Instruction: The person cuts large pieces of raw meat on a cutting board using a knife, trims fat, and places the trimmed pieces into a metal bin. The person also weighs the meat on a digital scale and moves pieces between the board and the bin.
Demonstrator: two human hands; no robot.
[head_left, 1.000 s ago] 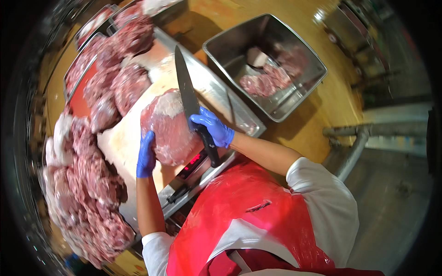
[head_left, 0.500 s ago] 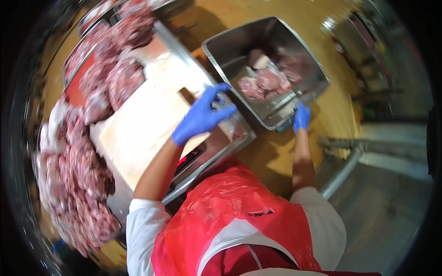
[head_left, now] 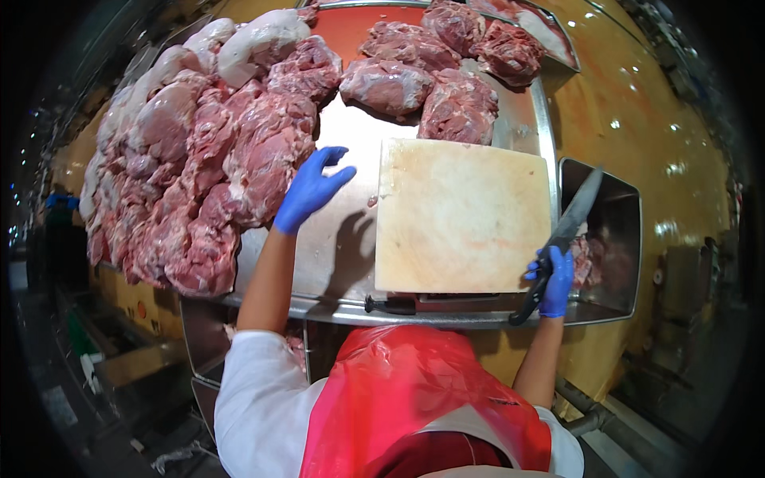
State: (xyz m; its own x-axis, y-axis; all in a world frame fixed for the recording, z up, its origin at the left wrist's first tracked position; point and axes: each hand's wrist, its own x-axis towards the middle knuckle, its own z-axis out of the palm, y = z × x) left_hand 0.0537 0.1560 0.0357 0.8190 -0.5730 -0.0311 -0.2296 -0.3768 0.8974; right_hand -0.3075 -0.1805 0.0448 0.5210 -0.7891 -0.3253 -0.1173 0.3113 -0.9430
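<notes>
My right hand [head_left: 558, 283] is closed round the black handle of a large knife [head_left: 580, 209]. Its broad blade points up and away, across the right edge of the white cutting board [head_left: 462, 219]. My left hand [head_left: 311, 190], fingers apart and holding nothing, hovers over the steel table [head_left: 339, 131] between the board and a big heap of raw meat [head_left: 267, 151]. Both hands wear blue gloves. Several more raw meat pieces [head_left: 458, 107] lie just beyond the board.
To the right of the board stands a deep metal bin [head_left: 637, 239] with cut meat [head_left: 586, 259] in it. A black-handled tool [head_left: 390, 305] lies at the table's front edge. Below that edge, on the left, is another metal bin [head_left: 199, 342]. A meat tray [head_left: 562, 36] sits far right.
The view has swung left, bringing the table to the middle. My left hand has gone from the board's right side to its left. My right hand has risen from the bin's edge with the knife.
</notes>
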